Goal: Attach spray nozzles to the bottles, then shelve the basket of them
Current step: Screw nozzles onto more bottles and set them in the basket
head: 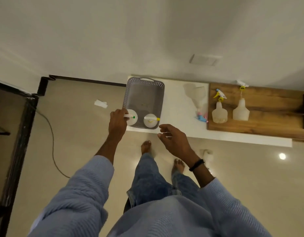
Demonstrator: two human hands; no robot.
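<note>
Bottles with nozzles fitted number two so far, both standing at the near end of the grey perforated plastic basket (144, 93) on the white counter (182, 130): the left hand (118, 120) grips the green-tipped nozzle bottle (131, 118) while the yellow-tipped one (150, 119) stands free beside it. The right hand (173, 139) hovers open and empty near the basket's corner. Judged remaining: two translucent, bell-shaped bottles (219, 113) on the wooden board (267, 106) and one lying on the counter (196, 96) still await basketing, then shelving.

pale blue ribbed sleeves (83, 190), blue jeans (147, 177) (bare feet), black wristband (196, 165).
</note>
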